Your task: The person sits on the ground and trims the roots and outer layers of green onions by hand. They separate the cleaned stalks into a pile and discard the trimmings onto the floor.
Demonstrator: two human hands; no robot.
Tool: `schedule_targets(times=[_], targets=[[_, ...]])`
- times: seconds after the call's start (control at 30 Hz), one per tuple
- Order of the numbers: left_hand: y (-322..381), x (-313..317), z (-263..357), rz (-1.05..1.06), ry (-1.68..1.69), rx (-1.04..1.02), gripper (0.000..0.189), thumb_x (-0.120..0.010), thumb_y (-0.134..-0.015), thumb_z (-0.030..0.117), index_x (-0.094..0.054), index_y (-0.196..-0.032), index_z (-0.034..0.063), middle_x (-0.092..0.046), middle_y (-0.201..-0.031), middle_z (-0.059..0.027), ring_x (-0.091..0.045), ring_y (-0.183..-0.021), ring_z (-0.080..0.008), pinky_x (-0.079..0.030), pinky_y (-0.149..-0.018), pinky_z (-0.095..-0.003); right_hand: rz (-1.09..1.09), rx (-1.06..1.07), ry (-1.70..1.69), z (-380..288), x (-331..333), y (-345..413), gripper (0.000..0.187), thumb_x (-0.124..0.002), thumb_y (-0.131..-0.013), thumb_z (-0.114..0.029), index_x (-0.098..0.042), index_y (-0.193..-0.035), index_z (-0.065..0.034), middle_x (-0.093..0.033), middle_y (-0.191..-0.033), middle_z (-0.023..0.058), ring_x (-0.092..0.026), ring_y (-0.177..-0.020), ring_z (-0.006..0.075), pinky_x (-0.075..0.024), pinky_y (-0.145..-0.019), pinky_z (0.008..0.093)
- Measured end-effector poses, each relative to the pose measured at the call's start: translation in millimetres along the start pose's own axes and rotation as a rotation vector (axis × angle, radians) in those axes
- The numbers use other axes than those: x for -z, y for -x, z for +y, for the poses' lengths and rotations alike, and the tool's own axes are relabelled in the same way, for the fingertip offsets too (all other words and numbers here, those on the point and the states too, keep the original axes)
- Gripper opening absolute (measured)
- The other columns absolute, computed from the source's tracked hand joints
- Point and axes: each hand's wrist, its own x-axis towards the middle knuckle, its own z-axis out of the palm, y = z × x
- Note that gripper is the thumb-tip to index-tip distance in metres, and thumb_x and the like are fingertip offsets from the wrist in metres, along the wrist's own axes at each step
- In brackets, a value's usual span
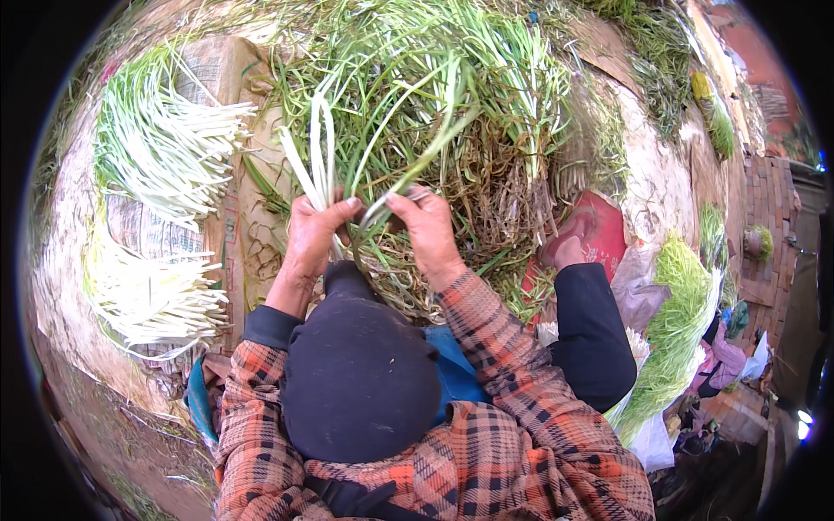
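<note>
My left hand (314, 238) grips several cleaned white stalks (319, 153) of a chive-like or scallion-like vegetable, their tops pointing away from me. Right beside it, my right hand (427, 228) pinches a bent green stalk (423, 156) between thumb and fingers, partly blurred. The lower ends of what both hands hold are partly hidden by the fingers. Just beyond lies a large heap of uncleaned green stalks (365, 78), with brown, withered bases and roots (502, 195) turned toward my right side.
At left, two neat bundles, an upper one (172, 140) and a lower one (156, 293), lie on printed sacking (208, 71). A red printed sack (603, 234) is by my right foot. More green stalks (677, 312) lie farther right. Another person in pink (723, 358) is at far right.
</note>
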Motion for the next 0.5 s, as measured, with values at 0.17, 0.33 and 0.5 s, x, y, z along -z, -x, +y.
schedule_targets(times=[0.17, 0.33, 0.5], targets=[[-10.9, 22.0, 8.9, 0.034, 0.101, -0.116, 0.010, -0.059, -0.084, 0.006, -0.061, -0.084, -0.0033, -0.066, -0.070, -0.0133, -0.064, -0.057, -0.0174, -0.044, -0.041, -0.0190, 0.348, -0.399, 0.274, 25.0, 61.8, 10.1, 0.011, -0.053, -0.090, -0.011, -0.058, -0.089, -0.0017, -0.063, -0.078, 0.0062, -0.059, -0.061, 0.0109, -0.0490, -0.051, 0.0227], [-17.0, 29.6, 9.7, 0.020, -0.032, -0.084, 0.020, -0.061, -0.084, 0.012, -0.062, -0.094, -0.0059, -0.065, -0.075, -0.0122, -0.061, -0.056, -0.0135, -0.044, -0.040, -0.0207, 0.366, -0.205, 0.217, 8.1, 70.9, 11.8, 0.012, -0.051, -0.091, -0.014, -0.054, -0.087, -0.0024, -0.060, -0.074, 0.0071, -0.058, -0.060, 0.0130, -0.0519, -0.052, 0.0268], [-17.2, 30.4, 23.8, 0.153, -0.432, -0.095, 0.024, -0.063, -0.082, 0.014, -0.063, -0.099, -0.0035, -0.065, -0.075, -0.0086, -0.057, -0.057, -0.0086, -0.043, -0.040, -0.0192, 0.106, 0.176, 0.171, -49.3, 41.2, -18.9, 0.009, -0.053, -0.091, -0.011, -0.056, -0.087, -0.0035, -0.064, -0.077, 0.0082, -0.062, -0.060, 0.0129, -0.0535, -0.049, 0.0241]])
